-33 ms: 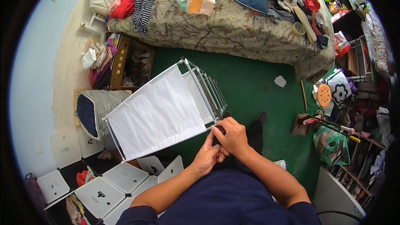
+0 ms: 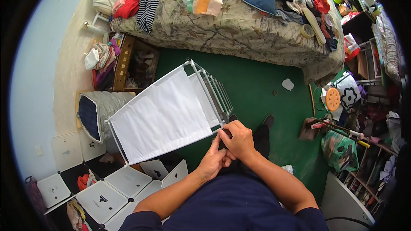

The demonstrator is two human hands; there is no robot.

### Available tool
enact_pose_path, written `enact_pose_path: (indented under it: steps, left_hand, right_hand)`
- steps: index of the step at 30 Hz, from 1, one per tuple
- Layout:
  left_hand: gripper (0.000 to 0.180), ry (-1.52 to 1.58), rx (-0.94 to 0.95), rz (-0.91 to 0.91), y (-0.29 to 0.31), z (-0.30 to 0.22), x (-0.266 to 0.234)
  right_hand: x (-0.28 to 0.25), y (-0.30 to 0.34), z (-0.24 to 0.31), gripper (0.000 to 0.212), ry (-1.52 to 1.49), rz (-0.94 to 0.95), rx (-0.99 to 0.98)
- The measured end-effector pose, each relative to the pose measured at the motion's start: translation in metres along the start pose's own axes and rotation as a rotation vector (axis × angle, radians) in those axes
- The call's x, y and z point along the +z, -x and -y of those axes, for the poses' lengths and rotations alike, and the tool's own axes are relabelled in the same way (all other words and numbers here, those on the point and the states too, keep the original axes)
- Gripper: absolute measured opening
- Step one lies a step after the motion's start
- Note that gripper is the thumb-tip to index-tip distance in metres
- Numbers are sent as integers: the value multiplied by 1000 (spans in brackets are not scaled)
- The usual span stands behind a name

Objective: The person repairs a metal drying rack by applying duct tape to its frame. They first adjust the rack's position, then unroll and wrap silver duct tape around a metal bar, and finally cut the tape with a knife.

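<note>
A tall rack of white tubes with a white cloth panel [image 2: 160, 115] across its top stands in front of me, slightly left. My right hand [image 2: 239, 139] is at the panel's near right corner, fingers bent and pinched around a small dark piece I cannot make out. Against it rests my left hand [image 2: 214, 159], its index finger pointing up to the same corner while the other fingers curl in. The fingertips of both hands overlap, hiding what is between them. Parallel tubes [image 2: 219, 92] run down the rack's far right side.
A bed [image 2: 192, 34] heaped with clothes lies across the back. White cube-cabinet panels [image 2: 100, 201] are at the lower left, a padded silver cover [image 2: 113, 111] above them. On the right are a dustpan [image 2: 308, 129], a green plastic bag [image 2: 340, 149] and a shoe rack [image 2: 364, 175].
</note>
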State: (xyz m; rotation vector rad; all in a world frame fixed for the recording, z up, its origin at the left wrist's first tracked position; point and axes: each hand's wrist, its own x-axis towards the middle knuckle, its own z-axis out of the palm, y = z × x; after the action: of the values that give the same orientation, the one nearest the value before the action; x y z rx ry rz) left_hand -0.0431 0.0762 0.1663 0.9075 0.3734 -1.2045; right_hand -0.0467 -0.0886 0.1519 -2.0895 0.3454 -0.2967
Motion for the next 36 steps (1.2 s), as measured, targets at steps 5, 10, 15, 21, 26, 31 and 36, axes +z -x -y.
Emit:
enact_pose_path:
  steps: [5,10,15,21,26,31,36]
  left_hand:
    - [80,-38,-26,14,0,-1,1]
    - [81,-43,-26,38,3,-2,3]
    - [82,-47,-53,67,5,-5,1]
    - [81,-314,61,63,6,-10,-6]
    - [72,-583,193,-22,3,-18,-15]
    - [66,-843,233,-78,4,-28,-15]
    - [63,-981,307,-104,8,-34,-8]
  right_hand:
    - [4,-1,2,16,38,-3,-40]
    - [8,1,-4,19,88,-14,-123]
    - [1,1,-13,25,10,25,-185]
    - [-20,-2,-16,30,-120,201,-142]
    - [-24,-10,-26,27,-50,181,-276]
    - [-22,-16,-25,23,-44,214,-315]
    - [-17,-13,-24,18,-49,188,-249]
